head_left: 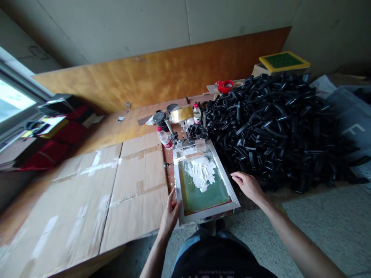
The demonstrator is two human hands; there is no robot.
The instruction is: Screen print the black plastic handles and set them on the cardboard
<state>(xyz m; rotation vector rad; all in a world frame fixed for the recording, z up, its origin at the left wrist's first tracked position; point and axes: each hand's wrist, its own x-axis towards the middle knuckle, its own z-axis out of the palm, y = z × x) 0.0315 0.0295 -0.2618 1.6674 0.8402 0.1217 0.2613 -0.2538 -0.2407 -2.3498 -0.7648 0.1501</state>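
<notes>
In front of me a screen printing frame (pixel 208 216) lies at the table's front edge, with a pale metal rim and a green mesh. Thick white paste (pixel 202 173) is spread over the upper half of the mesh. My left hand (pixel 170 214) grips the lower left side of the rim, thumb on its edge. Just beyond the right rim, my right hand (pixel 247 187) hovers with its fingers curled together; whatever they may hold is hidden. Behind the frame, a clamp post (pixel 171 129) stands among small metal parts.
A large heap of black curved plastic parts (pixel 261 127) rises at the right, beside a grey bin (pixel 350 116). Flattened cardboard (pixel 136 193) covers the table at left. Two bottles, one a red-capped bottle (pixel 165 139), stand behind. A red tape dispenser (pixel 224 86) sits farther back.
</notes>
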